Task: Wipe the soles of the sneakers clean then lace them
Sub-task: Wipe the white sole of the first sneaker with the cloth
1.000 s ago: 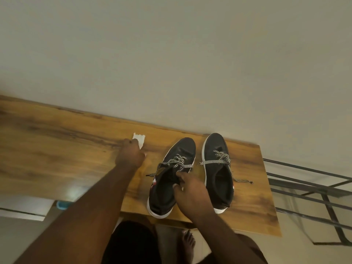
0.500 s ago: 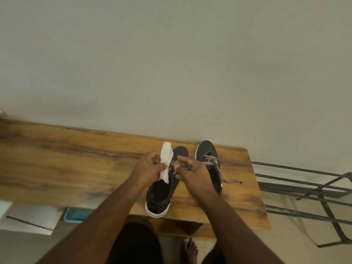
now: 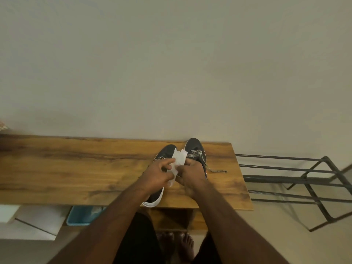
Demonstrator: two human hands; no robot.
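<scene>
1. Head view looks down on a wooden table [image 3: 76, 168] where two dark sneakers stand side by side, soles down: the left sneaker [image 3: 163, 152] and the right sneaker [image 3: 193, 144].
2. Above them, the left hand [image 3: 158, 174] and the right hand [image 3: 192, 174] both pinch a white wipe [image 3: 178, 161], fingers curled round its lower part.
3. No sole faces up or meets the wipe, so wiping looks not yet begun.
4. Speckled laces [image 3: 196, 153] already cross the right sneaker, one end trailing on the table; how fully either shoe is laced is probably unfinished, though the hands hide much.
</scene>
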